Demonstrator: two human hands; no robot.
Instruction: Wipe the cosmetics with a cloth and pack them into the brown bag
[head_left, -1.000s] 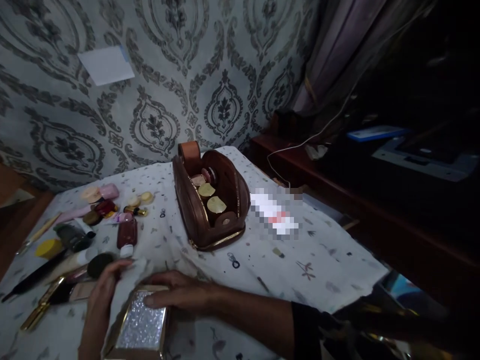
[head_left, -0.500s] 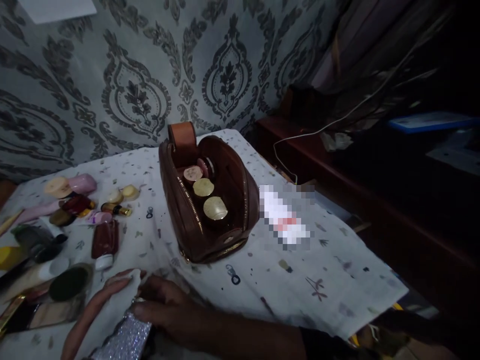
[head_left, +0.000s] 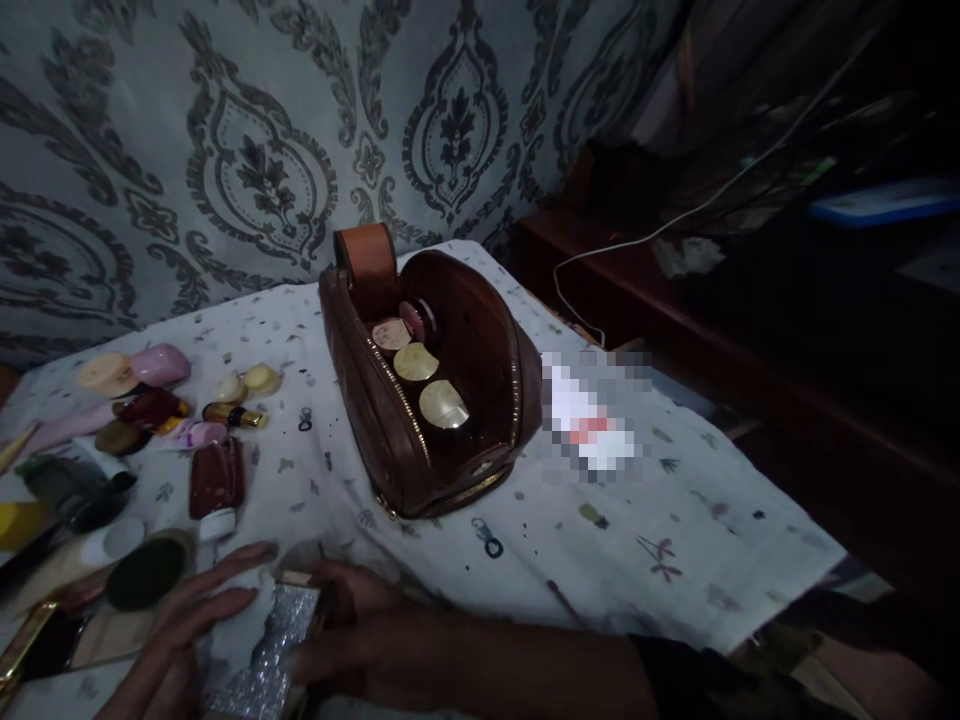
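Since a moment ago my view has swung a little left and down, so the pouch (head_left: 431, 385) now sits nearer the middle, and the glitter case (head_left: 274, 655) has tipped up on edge between my hands where earlier it lay flatter under my palm.

The worktop (head_left: 675, 520) is covered with a pale speckled cloth and stands against a patterned wall (head_left: 247, 150). To its right runs a dark wooden shelf (head_left: 675, 330) with a white cable (head_left: 637, 245) trailing over it. The brown pouch stands unzipped in the middle of the worktop, its handle loop at the far end, and round gold lids (head_left: 442, 403) show in a row inside it. Just right of the pouch lies a blurred white packet (head_left: 589, 420).

My right hand (head_left: 360, 640) comes in from the lower right and is curled around the case's right side, fingers gripping it. My left hand (head_left: 180, 640) lies spread and flat against the case's left side, fingers extended, touching it rather than clasping. The case is at the near edge of the worktop, well in front of the pouch.

To the left is a scatter of cosmetics: a pink bottle (head_left: 159, 365), a dark red tube (head_left: 216, 478), a round dark compact (head_left: 146, 572) just beyond my left fingers, and small pale jars (head_left: 261, 379) farther back
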